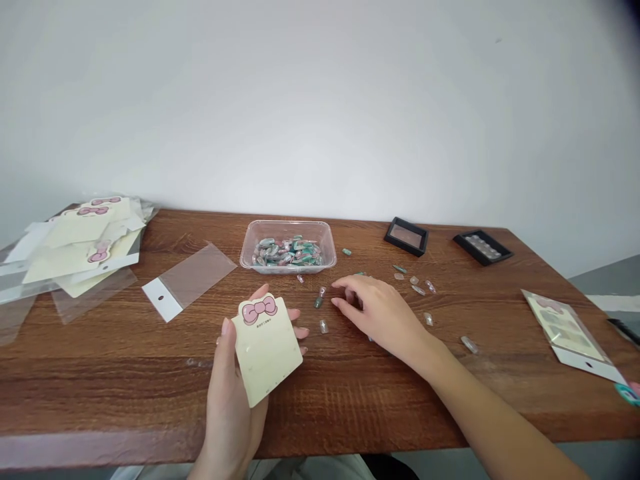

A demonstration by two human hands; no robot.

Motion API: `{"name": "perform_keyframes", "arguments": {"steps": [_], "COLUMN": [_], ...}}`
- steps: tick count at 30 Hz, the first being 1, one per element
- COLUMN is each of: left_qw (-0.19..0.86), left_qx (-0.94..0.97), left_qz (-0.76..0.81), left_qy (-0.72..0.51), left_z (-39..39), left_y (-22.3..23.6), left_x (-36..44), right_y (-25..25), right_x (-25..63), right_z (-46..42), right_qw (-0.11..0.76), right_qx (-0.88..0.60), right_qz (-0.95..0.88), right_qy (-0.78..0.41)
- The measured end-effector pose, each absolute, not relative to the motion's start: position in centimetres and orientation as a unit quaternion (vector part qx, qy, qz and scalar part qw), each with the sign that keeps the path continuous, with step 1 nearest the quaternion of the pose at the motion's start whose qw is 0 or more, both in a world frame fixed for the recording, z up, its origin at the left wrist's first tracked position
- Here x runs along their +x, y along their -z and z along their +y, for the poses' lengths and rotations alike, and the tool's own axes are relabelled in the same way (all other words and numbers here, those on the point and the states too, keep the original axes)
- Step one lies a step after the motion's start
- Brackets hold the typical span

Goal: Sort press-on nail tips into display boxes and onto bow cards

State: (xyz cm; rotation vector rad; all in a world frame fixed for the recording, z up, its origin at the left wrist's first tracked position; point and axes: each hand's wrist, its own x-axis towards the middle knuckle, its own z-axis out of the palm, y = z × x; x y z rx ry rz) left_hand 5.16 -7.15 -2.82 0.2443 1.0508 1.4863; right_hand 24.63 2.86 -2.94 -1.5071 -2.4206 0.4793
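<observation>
At the far left of the tabletop (pixel 125 373) lies a loose stack of bow-printed cards and clear bags (pixel 75 247), followed by a single clear bag (pixel 187 283) with a white header. Our left hand (pixel 230 407) grasps a cream card (pixel 267 347) printed with a pink bow, thumb on its face and fingers behind it. Beyond the card sits a clear plastic tray (pixel 287 247) of teal and pink pieces. Our right hand (pixel 380 317) is the nearer hand to a loose translucent piece (pixel 318 300), which lies just left of its fingers (pixel 345 300), long axis roughly front to back. Those fingers are relaxed, curved and visibly holding nothing. Further right are a black box (pixel 406 236), a second black box (pixel 483 247) and a bagged card (pixel 567 333).
</observation>
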Motion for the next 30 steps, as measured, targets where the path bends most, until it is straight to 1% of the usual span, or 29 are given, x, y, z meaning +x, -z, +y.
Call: {"name": "perform_keyframes", "arguments": {"steps": [6, 11, 17, 23, 26, 30], "left_qw": [0.607, 0.607, 0.608, 0.62, 0.632, 0.647], "left_qx": [0.105, 0.106, 0.112, 0.11, 0.109, 0.106], "left_qz": [0.45, 0.453, 0.453, 0.445, 0.435, 0.423], "left_qy": [-0.646, -0.644, -0.642, -0.637, -0.632, -0.625], "left_z": [-7.2, -7.3, -7.2, -7.2, -7.1, -7.1], "left_y": [3.4, 3.4, 3.3, 2.9, 2.8, 2.8], "left_x": [5.3, 5.3, 5.3, 5.4, 5.3, 5.2], "right_y": [4.0, 3.8, 3.2, 3.5, 3.5, 3.7], "right_x": [23.0, 23.1, 23.9, 24.0, 23.9, 23.9], "right_z": [2.7, 2.8, 3.0, 3.2, 3.2, 3.1], "right_qw": [0.113, 0.118, 0.13, 0.131, 0.121, 0.117], "right_qx": [-0.502, -0.502, -0.481, -0.482, -0.468, -0.415], "right_qz": [-0.85, -0.847, -0.849, -0.848, -0.862, -0.9], "right_qy": [-0.117, -0.131, -0.175, -0.177, -0.153, -0.068]}}
